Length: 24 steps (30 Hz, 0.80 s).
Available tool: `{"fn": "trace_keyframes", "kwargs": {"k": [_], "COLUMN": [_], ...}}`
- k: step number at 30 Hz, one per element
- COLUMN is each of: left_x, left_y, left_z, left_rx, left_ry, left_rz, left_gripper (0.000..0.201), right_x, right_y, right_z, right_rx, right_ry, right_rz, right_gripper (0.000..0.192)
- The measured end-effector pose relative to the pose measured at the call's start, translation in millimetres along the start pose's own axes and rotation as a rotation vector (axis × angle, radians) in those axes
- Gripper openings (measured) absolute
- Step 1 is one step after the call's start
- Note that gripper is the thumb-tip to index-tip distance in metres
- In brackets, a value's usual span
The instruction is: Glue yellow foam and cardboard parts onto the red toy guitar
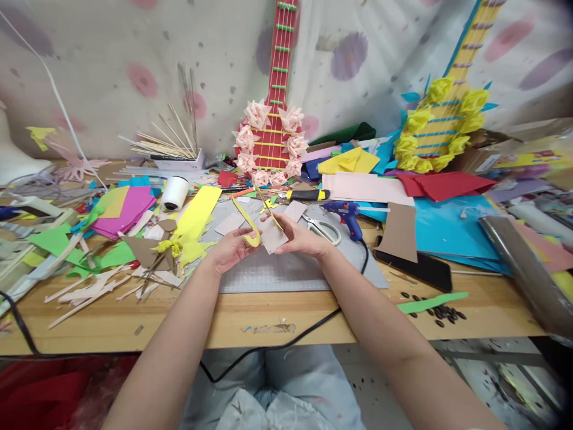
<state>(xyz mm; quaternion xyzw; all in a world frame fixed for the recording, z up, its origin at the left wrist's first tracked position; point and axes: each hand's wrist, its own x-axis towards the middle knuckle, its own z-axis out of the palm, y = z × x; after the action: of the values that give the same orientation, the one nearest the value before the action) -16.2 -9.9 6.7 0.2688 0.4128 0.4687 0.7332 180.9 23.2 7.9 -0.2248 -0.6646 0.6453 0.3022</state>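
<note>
Above the grey cutting mat (pixel 286 280), my left hand (pixel 233 249) is closed on a narrow yellow strip (pixel 245 216) that bends into a curve at the fingers. My right hand (pixel 302 237) pinches a small pale pinkish-grey card piece (pixel 273 236). A second thin yellow length (pixel 268 209) rises beside the right fingers; whether it joins the first strip I cannot tell. More pale card pieces (pixel 230 223) lie on the mat. White-handled scissors (pixel 329 232) rest just right of my right hand. Behind the hands lies a yellow-and-black utility knife (pixel 308 195).
A blue glue gun (pixel 347 216) sits at the mat's right, its black cable (pixel 313 325) crossing the front edge. A phone (pixel 421 270) and dark beans (pixel 441 312) lie right. Paper scraps (pixel 96 289) crowd the left. Paper guitars, one red (pixel 271 146), one yellow (pixel 441 122), stand behind.
</note>
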Motion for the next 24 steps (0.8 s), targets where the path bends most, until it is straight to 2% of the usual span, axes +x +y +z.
{"fn": "trace_keyframes", "kwargs": {"k": [3,9,16,24], "left_x": [0.2,-1.0,1.2,2.6], "left_y": [0.7,3.7,5.0,4.9], "left_z": [-0.6,-3.4,-4.7,-4.0], "left_rx": [0.008,0.042,0.052,0.086], "left_ry": [0.012,-0.02,0.065,0.066], "left_rz": [0.012,0.078,0.15,0.195], "left_gripper": [0.013,0.014,0.015,0.017], "right_x": [0.8,1.9,2.6,4.1], "right_y": [0.6,-2.7,3.6,10.7], "right_z": [-0.1,-0.1,7.6,8.5], "right_rx": [-0.016,-0.097,-0.087,-0.107], "right_ry": [0.025,0.165,0.043,0.055], "right_rz": [-0.037,-0.177,-0.18,-0.141], "right_gripper": [0.092,0.09,0.092,0.099]}}
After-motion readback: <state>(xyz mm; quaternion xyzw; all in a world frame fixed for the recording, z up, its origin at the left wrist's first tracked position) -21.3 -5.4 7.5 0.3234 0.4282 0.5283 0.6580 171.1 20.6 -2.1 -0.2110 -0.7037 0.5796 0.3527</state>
